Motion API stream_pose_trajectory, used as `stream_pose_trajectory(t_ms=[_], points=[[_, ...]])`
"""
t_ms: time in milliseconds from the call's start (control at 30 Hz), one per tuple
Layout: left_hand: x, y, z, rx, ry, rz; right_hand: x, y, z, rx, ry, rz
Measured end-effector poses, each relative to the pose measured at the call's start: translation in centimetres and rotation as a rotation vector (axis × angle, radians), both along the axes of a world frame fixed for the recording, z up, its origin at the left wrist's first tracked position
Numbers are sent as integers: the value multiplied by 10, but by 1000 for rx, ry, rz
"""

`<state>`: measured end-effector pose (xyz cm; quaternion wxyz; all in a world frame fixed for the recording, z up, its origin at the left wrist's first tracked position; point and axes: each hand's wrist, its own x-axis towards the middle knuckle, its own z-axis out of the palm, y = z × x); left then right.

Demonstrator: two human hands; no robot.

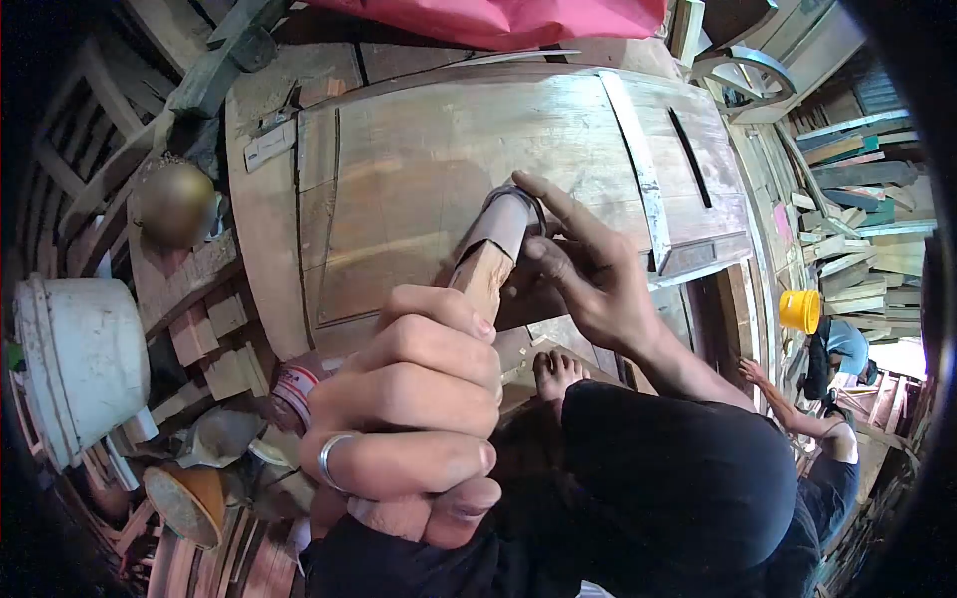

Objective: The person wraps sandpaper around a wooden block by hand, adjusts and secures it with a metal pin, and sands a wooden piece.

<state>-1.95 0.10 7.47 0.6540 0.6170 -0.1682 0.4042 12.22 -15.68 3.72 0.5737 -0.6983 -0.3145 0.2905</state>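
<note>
My left hand [404, 409], with a ring on one finger, is closed round a wooden handle [485, 282] that points up and away from me. A greyish curved sleeve [498, 224] wraps the handle's far end, with a dark band about its tip; its material is unclear. My right hand [588, 264] curls at that end, forefinger over the tip and thumb against the dark band. The other right fingers are partly hidden behind the handle. Beneath lies a broad wooden panel [439, 159] with a pale strip [638, 164] across it.
A pink-red sheet [498, 20] lies beyond the panel. At left stand a white bucket [95, 354] and an orange-brown container [189, 503] among wood pieces. To the right are a yellow bucket [798, 310], stacked boards [857, 289] and another person [832, 439]. My bare foot [556, 374] is below.
</note>
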Motion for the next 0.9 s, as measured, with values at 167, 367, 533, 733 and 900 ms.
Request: stream_pose_trajectory(t_ms=[167,367,533,733,900], points=[[-3,-2,2,-12,32,44,4,-1,-7,-26,-175,35],[-3,-2,1,-27,31,67,3,6,-1,22,36,-128],[-2,-3,1,-25,19,67,10,9,14,-9,129,-111],[-1,13,9,163,23,-148,16,9,9,-63,-16,-118],[-2,6,10,124,32,-98,11,10,8,-118,47,-159]])
